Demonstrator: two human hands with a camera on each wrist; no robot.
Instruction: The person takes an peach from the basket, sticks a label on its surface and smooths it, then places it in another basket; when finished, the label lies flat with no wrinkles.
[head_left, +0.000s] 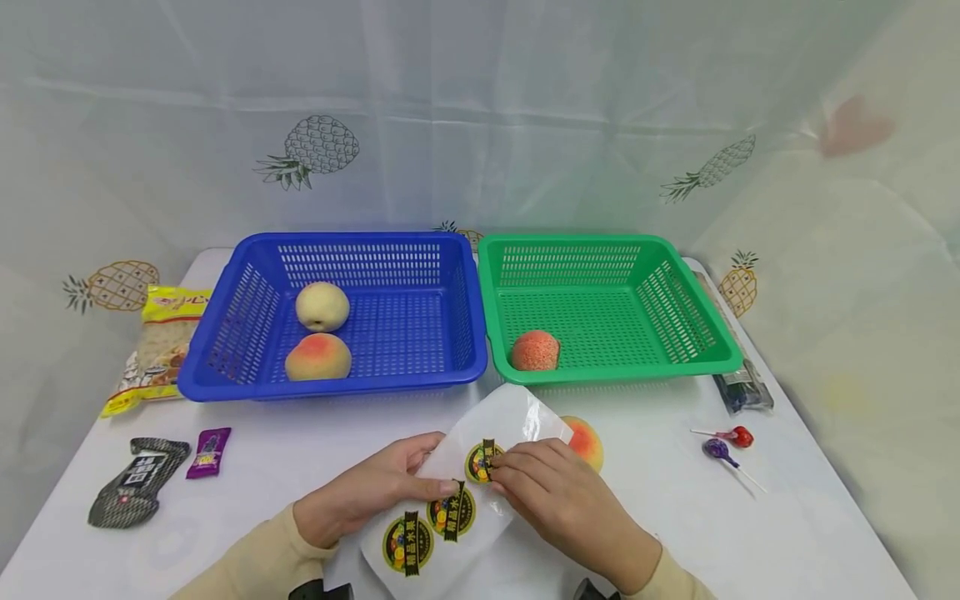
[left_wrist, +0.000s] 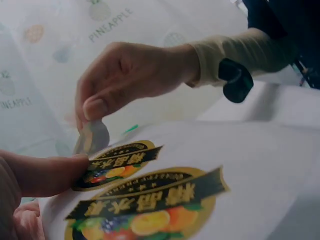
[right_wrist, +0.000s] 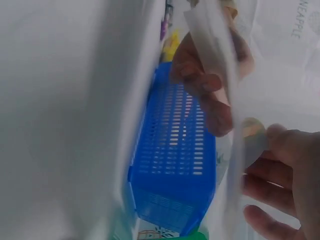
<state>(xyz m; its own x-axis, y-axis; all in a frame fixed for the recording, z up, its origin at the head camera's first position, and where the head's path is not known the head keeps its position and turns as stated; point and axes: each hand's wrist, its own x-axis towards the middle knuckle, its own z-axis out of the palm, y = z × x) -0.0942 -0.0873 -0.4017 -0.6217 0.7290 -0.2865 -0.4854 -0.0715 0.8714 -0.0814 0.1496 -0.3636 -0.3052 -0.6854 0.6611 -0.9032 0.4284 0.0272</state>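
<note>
My left hand [head_left: 375,493] grips a white sticker sheet [head_left: 517,417], thumb on top and fingers beneath, over the near middle of the table. Round black-and-gold fruit stickers [head_left: 408,543] are printed with oranges and berries. Thumb and fingers of my right hand [head_left: 558,500] pinch the edge of one sticker [left_wrist: 94,137], which stands up off the sheet in the left wrist view. The same raised sticker [right_wrist: 254,140] shows its pale back in the right wrist view. Just beyond my right hand lies a peach [head_left: 587,444], partly covered by the hand and sheet.
Behind, a blue basket [head_left: 330,390] holds a pale round fruit [head_left: 322,307] and a peach [head_left: 318,360]; a green basket [head_left: 622,375] holds a red bumpy fruit [head_left: 536,351]. Snack packets [head_left: 208,452] lie left. Lollipops [head_left: 718,451] and a dark packet [head_left: 742,392] lie right.
</note>
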